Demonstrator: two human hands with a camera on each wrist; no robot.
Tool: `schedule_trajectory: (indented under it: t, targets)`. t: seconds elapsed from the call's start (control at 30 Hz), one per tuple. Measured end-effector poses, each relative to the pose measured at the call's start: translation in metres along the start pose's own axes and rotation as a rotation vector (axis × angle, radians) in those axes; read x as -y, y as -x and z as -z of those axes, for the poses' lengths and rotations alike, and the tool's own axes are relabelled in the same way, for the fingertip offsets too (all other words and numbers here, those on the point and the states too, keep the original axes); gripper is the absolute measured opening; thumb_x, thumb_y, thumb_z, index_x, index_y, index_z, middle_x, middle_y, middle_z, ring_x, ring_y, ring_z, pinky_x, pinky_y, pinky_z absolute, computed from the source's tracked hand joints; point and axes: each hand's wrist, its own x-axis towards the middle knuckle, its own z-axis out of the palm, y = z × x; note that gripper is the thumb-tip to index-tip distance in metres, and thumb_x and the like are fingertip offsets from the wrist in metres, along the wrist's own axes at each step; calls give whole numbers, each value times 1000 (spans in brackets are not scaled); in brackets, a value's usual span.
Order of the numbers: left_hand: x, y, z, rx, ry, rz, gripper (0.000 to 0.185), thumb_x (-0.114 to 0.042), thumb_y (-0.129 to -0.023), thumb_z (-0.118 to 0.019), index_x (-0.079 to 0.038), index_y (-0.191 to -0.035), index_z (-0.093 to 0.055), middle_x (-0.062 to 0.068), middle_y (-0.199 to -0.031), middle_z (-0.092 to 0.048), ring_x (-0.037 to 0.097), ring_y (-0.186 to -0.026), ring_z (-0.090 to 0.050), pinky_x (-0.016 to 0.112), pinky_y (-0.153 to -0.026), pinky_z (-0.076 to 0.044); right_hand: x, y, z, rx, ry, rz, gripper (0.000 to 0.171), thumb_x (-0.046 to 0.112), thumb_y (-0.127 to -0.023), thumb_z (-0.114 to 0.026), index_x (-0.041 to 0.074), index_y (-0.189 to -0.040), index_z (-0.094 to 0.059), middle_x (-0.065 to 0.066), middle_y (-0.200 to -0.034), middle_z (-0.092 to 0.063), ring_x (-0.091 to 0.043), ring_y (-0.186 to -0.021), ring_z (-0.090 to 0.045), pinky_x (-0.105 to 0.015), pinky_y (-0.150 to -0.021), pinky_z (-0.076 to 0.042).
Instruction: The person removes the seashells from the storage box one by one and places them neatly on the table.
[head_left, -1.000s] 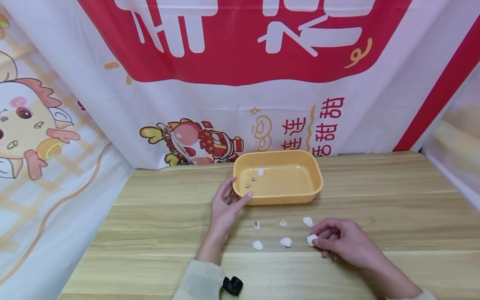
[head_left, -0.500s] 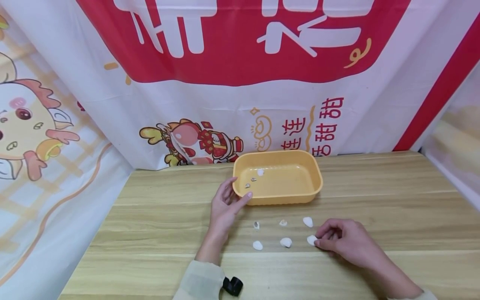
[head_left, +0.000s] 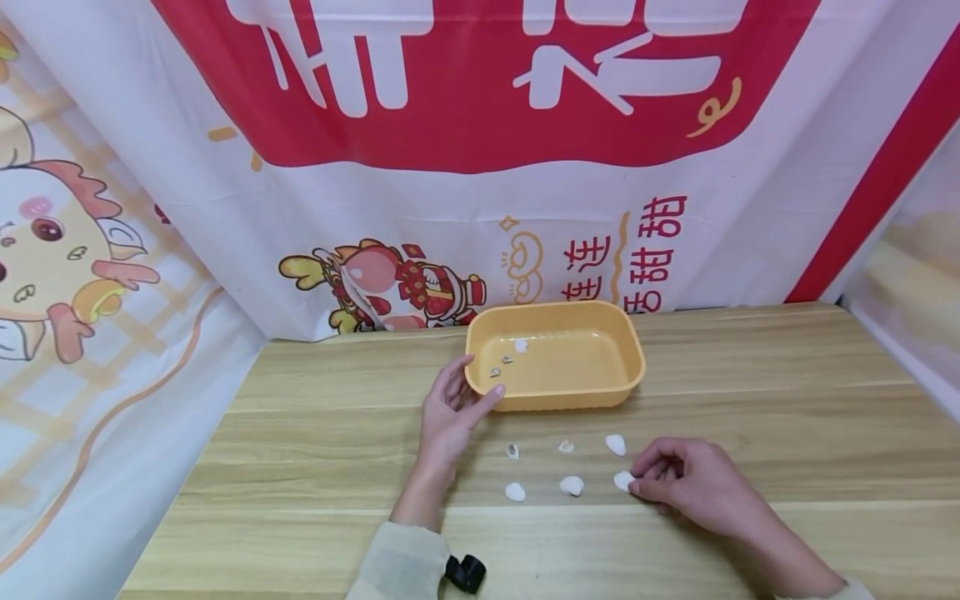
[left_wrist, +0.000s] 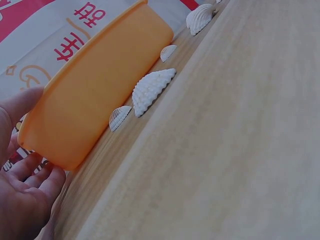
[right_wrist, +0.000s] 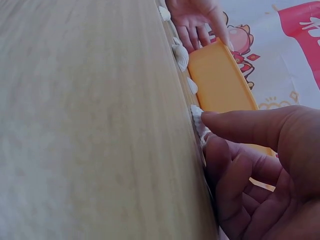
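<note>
My left hand (head_left: 444,423) holds the near left corner of a yellow-orange plastic basin (head_left: 562,400), its thumb over the rim. Between the thumb and fingers of my right hand (head_left: 697,483) is the edge of a white ribbed seashell (head_left: 622,481), which rests on the table; in the right wrist view the fingers partly hide this shell (right_wrist: 196,119). Behind it lies another white shell (head_left: 616,444). Further left in the two rows are a white shell (head_left: 572,485), another white shell (head_left: 515,491), a small pale shell (head_left: 566,446) and a small darker shell (head_left: 513,451).
Inside the basin, toward its left side, lie a white shell (head_left: 521,344) and two tiny dark shells. The basin stands near the back of the wooden table (head_left: 315,467), before a printed cloth (head_left: 420,192). A black device (head_left: 467,573) sits at the left wrist.
The right hand's fingers have drawn slightly to the right and more of the shell shows, its tilt a little changed. The left hand and basin have stayed put.
</note>
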Motion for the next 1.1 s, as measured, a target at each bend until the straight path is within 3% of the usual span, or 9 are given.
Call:
schedule_trajectory:
  t: [0.6,1.1]
  targets:
    - [0,1,0,7,-5,-8,73,-20,-85,-93,-26,-150,-59,8,-162,-56,31,-152,-52,45,-130,-43,-7,0,36,3,-151,-49,31,23,-94,-84,1,-115,-75,-9,-90,-76,-15,-69,-69,-31,-58,-63]
    - [1,0,-3,-29,19,1,74,-18,-83,-94,-26,-149,-61,9,-164,-54,28,-155,-49,42,-130,-42,21,-13,34,-15,-108,-29,32,30,-94,-85,7,-115,-76,-8,-92,-74,-16,-74,-68,-30,-59,-62]
